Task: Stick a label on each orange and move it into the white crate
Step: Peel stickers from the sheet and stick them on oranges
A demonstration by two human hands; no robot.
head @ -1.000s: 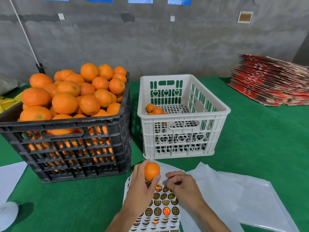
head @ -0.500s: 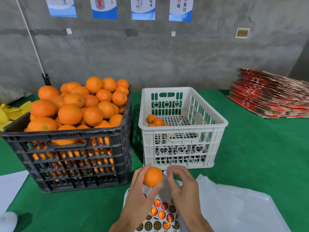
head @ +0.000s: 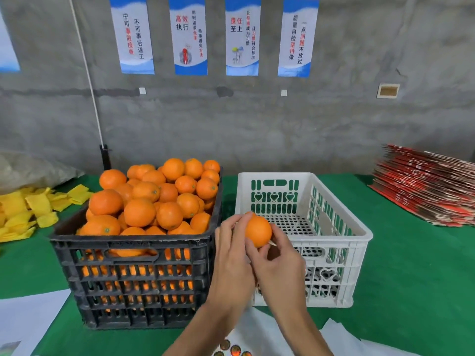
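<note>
Both hands have lifted the orange (head: 258, 231) up off the sticker sheet (head: 232, 349) since a second ago, and now hold it in front of the near left corner of the white crate (head: 341, 255). On the left side of the fruit, the left hand (head: 232, 255) curls its fingers round it, while the right hand (head: 279, 263) cups it from below and the right, thumb pressed on the peel; whether a label sits under that thumb I cannot tell. Just beside the white crate stands a black crate (head: 133, 276), heaped with oranges, both on a green table cover (head: 411, 265). Yellow foam sleeves (head: 30, 211) lie at the far left, and a stack of flattened red cartons (head: 426, 186) at the far right. Four posters (head: 213, 34) hang on the grey wall.
</note>
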